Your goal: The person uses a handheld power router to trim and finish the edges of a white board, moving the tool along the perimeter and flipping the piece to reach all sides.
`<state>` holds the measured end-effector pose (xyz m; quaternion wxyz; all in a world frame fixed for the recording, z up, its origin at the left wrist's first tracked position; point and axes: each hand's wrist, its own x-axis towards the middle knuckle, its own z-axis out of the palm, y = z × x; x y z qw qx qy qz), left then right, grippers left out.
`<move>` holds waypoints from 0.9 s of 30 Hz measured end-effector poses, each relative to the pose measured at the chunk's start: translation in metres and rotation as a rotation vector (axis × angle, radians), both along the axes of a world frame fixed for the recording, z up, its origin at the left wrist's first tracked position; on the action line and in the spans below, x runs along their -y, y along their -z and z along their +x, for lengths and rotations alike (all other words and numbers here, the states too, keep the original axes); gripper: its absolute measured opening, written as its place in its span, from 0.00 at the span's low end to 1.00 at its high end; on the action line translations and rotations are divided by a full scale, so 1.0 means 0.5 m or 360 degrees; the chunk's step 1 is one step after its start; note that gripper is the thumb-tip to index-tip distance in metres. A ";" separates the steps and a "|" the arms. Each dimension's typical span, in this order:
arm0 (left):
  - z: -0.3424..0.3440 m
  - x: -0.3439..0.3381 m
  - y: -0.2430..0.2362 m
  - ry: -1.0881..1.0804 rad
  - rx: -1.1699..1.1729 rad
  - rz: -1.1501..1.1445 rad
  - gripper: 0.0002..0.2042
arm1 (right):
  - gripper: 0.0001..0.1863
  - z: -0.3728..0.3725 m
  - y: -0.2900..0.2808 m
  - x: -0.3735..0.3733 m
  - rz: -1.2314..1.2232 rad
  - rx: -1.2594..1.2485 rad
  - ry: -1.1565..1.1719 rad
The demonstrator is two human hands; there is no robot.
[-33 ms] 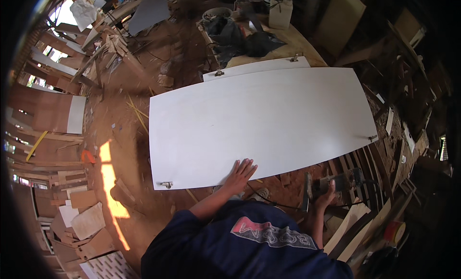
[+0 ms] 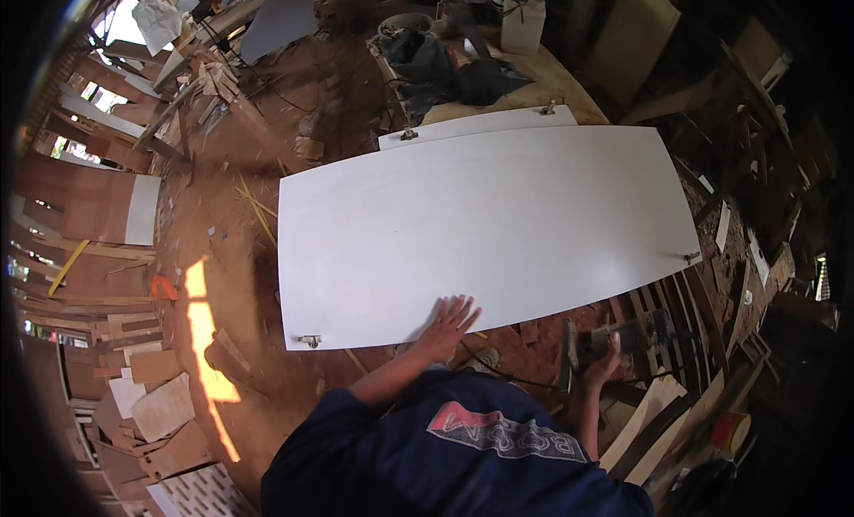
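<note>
On the white panel (image 2: 480, 214), the spread left hand (image 2: 447, 328) is seemingly bracing it; the right hand (image 2: 602, 367) is clasping a tool (image 2: 635, 336), any lift needing control.

"What does the left hand (image 2: 452, 325) touch?"
"It lies spread on the white panel (image 2: 480, 228), near its lower edge."
"And the right hand (image 2: 604, 364)?"
"It grips a dark tool (image 2: 633, 337) beside the panel."
"Beyond that?"
"A second panel (image 2: 480, 127) with metal hinges (image 2: 548, 110), and a desk (image 2: 569, 92) carrying black plastic (image 2: 487, 79) and a whitish jerrycan (image 2: 522, 23)."
</note>
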<state>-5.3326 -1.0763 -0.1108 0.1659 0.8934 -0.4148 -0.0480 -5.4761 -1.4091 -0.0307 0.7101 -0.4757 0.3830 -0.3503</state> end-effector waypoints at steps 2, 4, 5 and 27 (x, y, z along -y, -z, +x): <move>-0.008 0.004 -0.042 0.0435 -0.0196 -0.0023 0.39 | 0.22 0.028 -0.011 -0.023 0.0125 0.0024 -0.0060; -0.050 -0.007 0.057 0.0584 -0.0291 -0.0167 0.38 | 0.22 0.051 -0.014 -0.036 0.0253 0.0022 -0.0137; -0.065 -0.003 0.096 0.0764 -0.0353 -0.0324 0.36 | 0.24 0.062 0.006 -0.031 0.0339 0.0122 -0.0250; -0.115 -0.019 0.212 -0.1321 -0.2690 -0.1638 0.19 | 0.30 0.104 -0.093 -0.132 0.0428 0.0166 -0.0723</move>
